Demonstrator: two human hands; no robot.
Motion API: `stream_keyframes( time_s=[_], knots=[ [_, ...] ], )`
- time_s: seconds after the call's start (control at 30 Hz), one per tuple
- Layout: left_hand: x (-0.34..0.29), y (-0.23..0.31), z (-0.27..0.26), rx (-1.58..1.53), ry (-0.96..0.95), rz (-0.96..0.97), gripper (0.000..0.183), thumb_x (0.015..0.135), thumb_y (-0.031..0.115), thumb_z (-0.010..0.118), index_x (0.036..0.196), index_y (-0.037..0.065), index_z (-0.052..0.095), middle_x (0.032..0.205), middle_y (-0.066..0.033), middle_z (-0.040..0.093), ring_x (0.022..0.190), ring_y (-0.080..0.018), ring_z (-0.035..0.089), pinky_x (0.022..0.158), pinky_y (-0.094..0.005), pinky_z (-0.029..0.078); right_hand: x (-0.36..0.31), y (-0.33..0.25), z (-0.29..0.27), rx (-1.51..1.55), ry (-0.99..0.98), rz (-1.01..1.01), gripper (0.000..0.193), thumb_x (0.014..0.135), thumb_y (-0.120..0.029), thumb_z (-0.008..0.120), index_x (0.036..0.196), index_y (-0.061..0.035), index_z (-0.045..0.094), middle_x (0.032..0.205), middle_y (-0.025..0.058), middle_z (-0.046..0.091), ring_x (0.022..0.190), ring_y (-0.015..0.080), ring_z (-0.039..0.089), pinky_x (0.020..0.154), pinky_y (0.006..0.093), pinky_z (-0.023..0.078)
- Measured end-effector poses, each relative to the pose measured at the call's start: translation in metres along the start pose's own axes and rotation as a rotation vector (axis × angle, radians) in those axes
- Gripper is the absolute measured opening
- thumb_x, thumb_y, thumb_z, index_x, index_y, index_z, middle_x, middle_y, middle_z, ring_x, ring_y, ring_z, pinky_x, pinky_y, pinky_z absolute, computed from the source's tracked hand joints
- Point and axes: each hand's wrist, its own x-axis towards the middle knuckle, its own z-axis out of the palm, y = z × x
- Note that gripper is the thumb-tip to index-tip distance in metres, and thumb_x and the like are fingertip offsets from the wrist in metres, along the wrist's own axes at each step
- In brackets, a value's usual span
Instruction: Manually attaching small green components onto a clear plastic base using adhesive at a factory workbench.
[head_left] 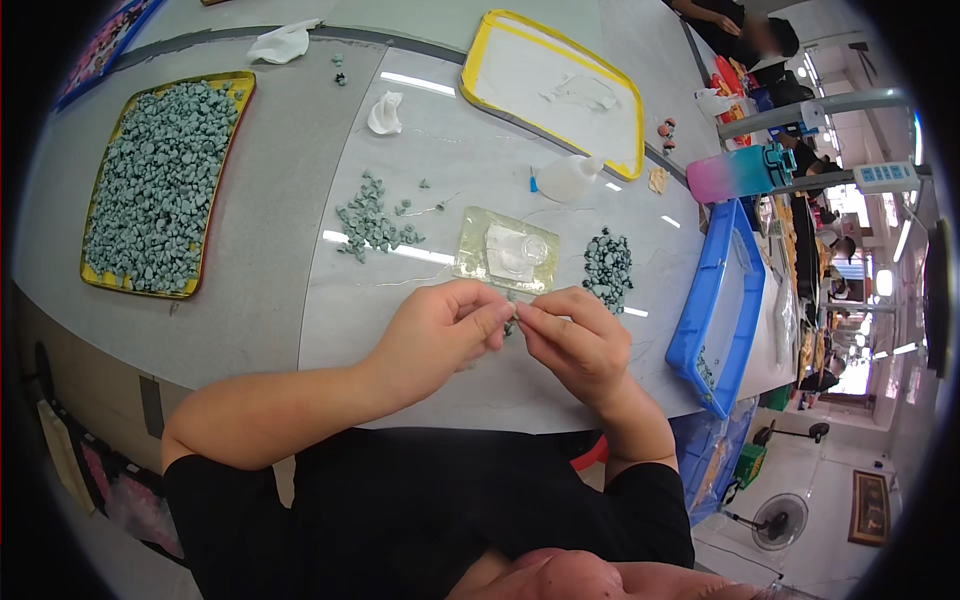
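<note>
Small green piece (510, 328) sits at the meeting fingertips, just inside the table (260, 330)'s near edge. Left hand (435, 335) and right hand (582, 343) both pinch at it, thumbs to index fingers. Yellowish pad (473, 250) with clear round dish (537, 248) just beyond; loose green chips (366, 220) to its left, darker pile (608, 268) right. Tabletop runs wide toward the left yellow-rimmed tray (140, 290); right side tighter, blue tray (697, 300) at the edge. Piece mostly covered by fingers, shape unclear. Bits in blue tray too small to tell.
</note>
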Motion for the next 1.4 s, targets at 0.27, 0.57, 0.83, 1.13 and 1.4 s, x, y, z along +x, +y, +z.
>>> stream_keyframes(
  time_s=[0.27, 0.57, 0.83, 1.13, 1.4],
  knots=[
    [-0.002, -0.001, 0.0, 0.204, 0.005, 0.009, 0.025, 0.096, 0.022, 0.047, 0.105, 0.001, 0.058, 0.066, 0.0042, 0.044, 0.055, -0.0029, 0.035, 0.049, -0.0185, 0.031, 0.001, 0.005, -0.005, -0.122, 0.066, -0.058, 0.028, 0.061, 0.01, 0.071, 0.087, 0.0025, 0.064, 0.074, 0.0093, 0.059, 0.063, 0.0204, 0.057, 0.053, 0.0281, 0.045],
    [-0.001, -0.011, -0.002, 0.193, 0.02, 0.088, 0.021, 0.095, 0.016, 0.046, 0.108, 0.002, 0.055, 0.074, 0.0019, 0.049, 0.061, -0.0029, 0.038, 0.052, -0.0177, 0.034, -0.003, 0.04, 0.0, -0.391, 0.083, -0.157, 0.03, 0.062, 0.006, 0.071, 0.091, 0.002, 0.064, 0.079, 0.0079, 0.057, 0.068, 0.022, 0.056, 0.058, 0.0313, 0.046],
    [-0.005, -0.005, -0.012, 0.143, 0.03, 0.043, 0.019, 0.093, 0.012, 0.049, 0.107, 0.002, 0.057, 0.083, -0.0008, 0.057, 0.06, -0.0025, 0.038, 0.051, -0.0167, 0.033, -0.001, 0.04, 0.009, -0.444, 0.027, -0.188, 0.031, 0.062, 0.0, 0.066, 0.092, 0.0027, 0.064, 0.081, 0.0078, 0.057, 0.071, 0.0219, 0.057, 0.06, 0.0318, 0.047],
    [-0.006, -0.005, -0.015, 0.152, 0.031, 0.101, 0.023, 0.093, 0.013, 0.051, 0.111, 0.002, 0.058, 0.078, 0.0023, 0.054, 0.058, -0.0017, 0.036, 0.05, -0.0168, 0.031, 0.002, 0.038, 0.011, -0.466, 0.019, -0.214, 0.031, 0.061, 0.002, 0.067, 0.092, 0.0033, 0.063, 0.081, 0.0077, 0.057, 0.069, 0.0222, 0.057, 0.058, 0.0319, 0.047],
    [-0.004, -0.005, -0.016, 0.077, 0.078, 0.116, 0.026, 0.091, 0.011, 0.055, 0.115, 0.002, 0.053, 0.094, -0.0068, 0.064, 0.056, -0.0022, 0.038, 0.049, -0.0173, 0.031, -0.005, 0.022, 0.011, 0.129, 0.248, 0.341, 0.012, 0.074, 0.007, 0.067, 0.084, 0.0033, 0.063, 0.081, 0.0073, 0.059, 0.07, 0.0134, 0.055, 0.058, 0.023, 0.043]
  ],
)
